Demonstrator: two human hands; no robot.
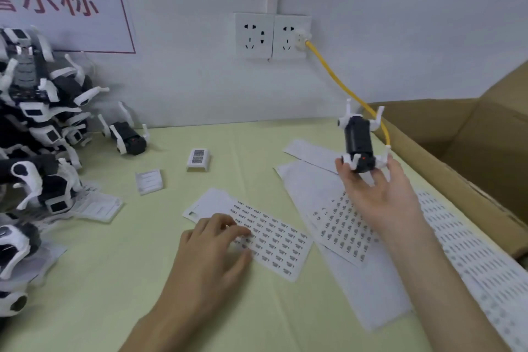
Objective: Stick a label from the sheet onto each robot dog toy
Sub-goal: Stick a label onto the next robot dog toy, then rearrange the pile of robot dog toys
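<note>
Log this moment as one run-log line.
right hand: holds robot dog toy aloft | left hand: fingertips on label sheet | label: not yet applied

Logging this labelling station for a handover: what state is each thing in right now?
Right hand: holds a toy dog up, legs out.
Left hand: fingers on the label sheet, picking at a label.
Label sheet: flat, partly used.
Lone dog: lying on its side.
Dog pile: heaped at left.
Box: open.
Yellow cable: plugged into the socket.
</note>
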